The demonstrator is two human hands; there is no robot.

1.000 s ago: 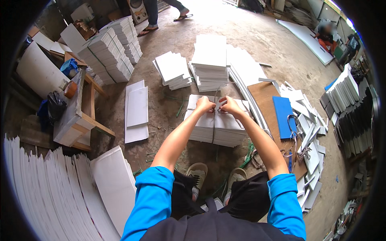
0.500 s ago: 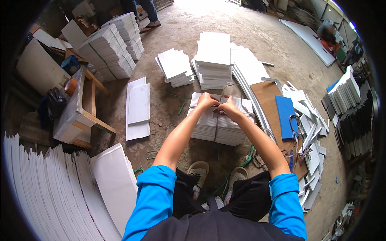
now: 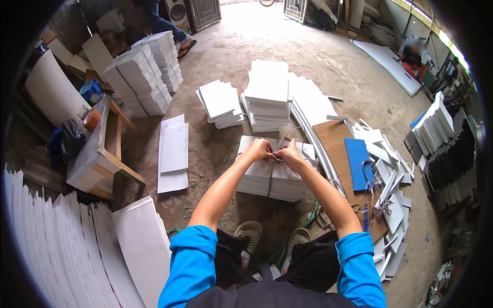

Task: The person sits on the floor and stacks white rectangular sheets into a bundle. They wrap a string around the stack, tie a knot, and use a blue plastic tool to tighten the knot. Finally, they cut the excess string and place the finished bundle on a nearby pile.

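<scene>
A stack of white corrugated sheets [image 3: 257,184] lies on the floor before my feet. A thin brownish cord [image 3: 270,186] runs around it and crosses on the top. My left hand [image 3: 261,149] and my right hand [image 3: 289,153] meet over the stack's top, almost touching, with fingers pinched on the cord where it crosses. A loose length of cord loops up beyond my right hand. The exact shape of the crossing is hidden by my fingers.
White sheet piles [image 3: 267,84] stand just beyond. At right are a brown board [image 3: 331,141], a blue sheet [image 3: 358,161] and heaped white offcuts [image 3: 393,215]. A wooden bench [image 3: 92,167] and tall sheet stacks [image 3: 136,84] stand left. Two other people are farther off.
The view has tilted up, so the stack and both hands sit lower in the picture. Both hands stay at the cord crossing, and their fingers have shifted slightly.
</scene>
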